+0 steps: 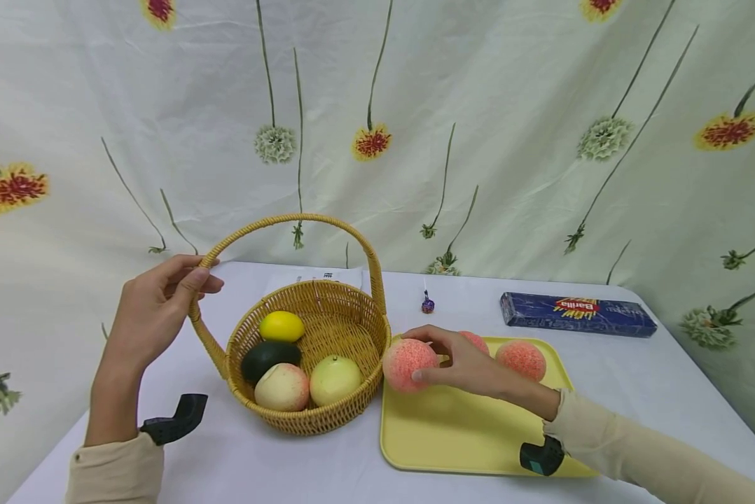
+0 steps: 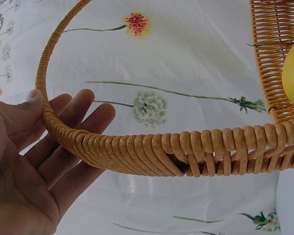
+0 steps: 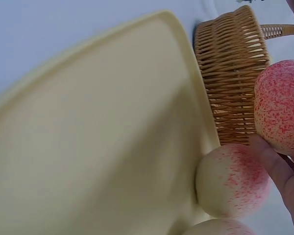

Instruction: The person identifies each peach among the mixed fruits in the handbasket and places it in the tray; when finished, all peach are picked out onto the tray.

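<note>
My left hand (image 1: 150, 308) holds the handle (image 1: 289, 218) of a round wicker basket (image 1: 314, 424) at its left side. Thumb and fingers lie on opposite sides of the handle in the left wrist view. Inside the basket are a yellow lemon (image 1: 281, 326), a dark green avocado-like fruit (image 1: 269, 361), a pale peach (image 1: 284, 387) and a round yellow-green fruit (image 1: 335, 380). My right hand (image 1: 466, 364) grips a speckled pink peach (image 1: 407, 365) beside the basket's right rim, over the left edge of a yellow tray (image 1: 440, 448). Two more peaches, one on the right (image 1: 521, 360) and one partly hidden (image 1: 474, 341), lie on the tray.
A blue Barilla box (image 1: 576, 314) lies behind the tray at the right. A small purple wrapped lollipop (image 1: 428, 303) is at the back of the white table. Behind the basket is a white printed sheet or packet (image 1: 346, 277). A flowered cloth (image 1: 478, 140) hangs behind the table.
</note>
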`<state>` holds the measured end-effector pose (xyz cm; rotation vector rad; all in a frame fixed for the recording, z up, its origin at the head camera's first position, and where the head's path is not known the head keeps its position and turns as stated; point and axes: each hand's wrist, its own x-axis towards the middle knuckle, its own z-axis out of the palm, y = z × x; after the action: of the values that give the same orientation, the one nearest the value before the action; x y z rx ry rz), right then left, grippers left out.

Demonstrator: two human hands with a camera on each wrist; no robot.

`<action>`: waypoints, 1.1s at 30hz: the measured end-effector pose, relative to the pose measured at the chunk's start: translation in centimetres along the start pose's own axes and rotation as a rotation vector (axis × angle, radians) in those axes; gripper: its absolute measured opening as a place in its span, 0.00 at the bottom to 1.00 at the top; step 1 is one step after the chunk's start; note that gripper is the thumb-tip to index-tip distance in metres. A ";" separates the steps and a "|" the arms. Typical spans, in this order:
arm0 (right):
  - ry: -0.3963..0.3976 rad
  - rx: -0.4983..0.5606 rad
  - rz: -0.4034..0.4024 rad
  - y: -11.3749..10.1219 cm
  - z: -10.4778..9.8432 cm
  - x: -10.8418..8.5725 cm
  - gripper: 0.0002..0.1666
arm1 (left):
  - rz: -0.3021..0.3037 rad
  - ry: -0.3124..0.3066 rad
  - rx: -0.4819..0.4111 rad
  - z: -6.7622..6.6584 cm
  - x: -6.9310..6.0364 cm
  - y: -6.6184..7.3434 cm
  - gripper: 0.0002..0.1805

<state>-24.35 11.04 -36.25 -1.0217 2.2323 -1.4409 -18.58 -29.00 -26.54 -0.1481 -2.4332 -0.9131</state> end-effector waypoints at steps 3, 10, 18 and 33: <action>-0.015 0.003 -0.001 0.5 0.4 -0.3 0.30 | -0.004 -0.001 0.003 0.0 0.0 0.0 0.18; -0.029 0.008 0.028 0.9 1.2 -0.9 0.30 | -0.002 -0.001 0.001 0.0 -0.1 0.0 0.18; -0.045 0.003 0.039 1.0 1.7 -1.6 0.29 | 0.000 0.003 0.001 0.1 0.0 0.0 0.17; -0.113 0.050 0.044 1.7 1.4 -2.3 0.30 | -0.003 0.003 -0.001 0.1 0.0 0.0 0.17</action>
<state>-22.57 12.11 -38.74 -1.0064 2.1157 -1.3778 -18.65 -28.97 -26.60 -0.1431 -2.4310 -0.9147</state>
